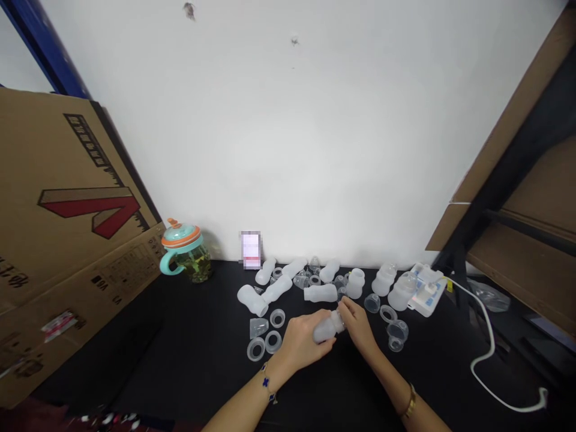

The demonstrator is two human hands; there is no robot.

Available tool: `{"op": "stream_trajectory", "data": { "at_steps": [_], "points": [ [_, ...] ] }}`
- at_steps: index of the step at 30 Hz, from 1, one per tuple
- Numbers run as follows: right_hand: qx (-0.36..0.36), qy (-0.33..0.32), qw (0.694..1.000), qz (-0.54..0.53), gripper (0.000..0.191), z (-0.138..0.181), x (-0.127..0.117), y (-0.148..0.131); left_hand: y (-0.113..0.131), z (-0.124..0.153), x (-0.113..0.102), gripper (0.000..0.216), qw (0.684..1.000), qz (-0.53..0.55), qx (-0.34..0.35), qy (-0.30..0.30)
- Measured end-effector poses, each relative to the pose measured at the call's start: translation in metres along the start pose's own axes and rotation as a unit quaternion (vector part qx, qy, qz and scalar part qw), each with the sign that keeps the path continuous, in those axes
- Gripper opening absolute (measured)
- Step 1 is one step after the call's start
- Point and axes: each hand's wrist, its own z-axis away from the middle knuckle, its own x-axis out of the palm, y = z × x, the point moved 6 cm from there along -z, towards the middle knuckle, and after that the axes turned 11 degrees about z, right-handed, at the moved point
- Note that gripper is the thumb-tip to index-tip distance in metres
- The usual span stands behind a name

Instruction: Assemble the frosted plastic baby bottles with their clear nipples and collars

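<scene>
My left hand (302,341) is wrapped round a frosted baby bottle (324,330), which lies tilted with its top towards the right. At that top end, the fingers of my right hand (355,322) are closed on the whitish screw ring (338,320); the fingertips partly hide it. Left of my hands lie several loose rings, among them one ring (256,348) near the front, and a clear cap (258,327). A bottle body (320,293) lies on its side just beyond my hands. To the right are a clear dome cap (372,303) and another ring (388,314).
More bottle bodies (278,288) lie along the wall, and an assembled bottle (402,291) stands at the right beside a white power strip (426,290) with a cable (488,336). A teal-handled jug (191,255), a phone (251,250) and a cardboard box (81,240) border the black table (180,360).
</scene>
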Motion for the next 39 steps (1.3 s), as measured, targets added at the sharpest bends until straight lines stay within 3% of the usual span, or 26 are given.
{"op": "stream_trajectory", "data": {
  "at_steps": [3,5,8,12,16,19,29,39],
  "points": [
    [0.037,-0.026,0.997,-0.069,0.042,0.0,0.007,0.003,-0.005,-0.005,-0.002,0.05,0.994,0.093,-0.052,0.019],
    [0.07,-0.05,0.987,-0.138,0.044,0.002,0.014,0.004,-0.013,-0.01,-0.001,0.045,0.972,0.208,-0.097,0.043],
    [0.104,-0.076,0.966,-0.226,0.046,0.004,0.022,0.003,-0.03,-0.014,0.005,0.049,0.889,0.412,-0.182,0.076],
    [0.116,-0.103,0.954,-0.258,0.047,0.005,0.03,0.001,-0.047,-0.015,0.013,0.057,0.782,0.553,-0.266,0.108],
    [0.122,-0.154,0.944,-0.265,0.046,0.009,0.039,0.0,-0.052,-0.014,0.014,0.053,0.702,0.636,-0.286,0.144],
    [0.126,-0.18,0.933,-0.283,0.051,0.015,0.043,-0.002,-0.053,-0.014,0.016,0.045,0.666,0.672,-0.286,0.153],
    [0.161,-0.18,0.926,-0.292,0.059,0.018,0.041,-0.004,-0.052,-0.014,0.018,0.034,0.648,0.698,-0.276,0.129],
    [0.159,-0.163,0.931,-0.286,0.058,0.019,0.04,-0.006,-0.048,-0.015,0.013,0.034,0.688,0.672,-0.244,0.127]
  ]
}}
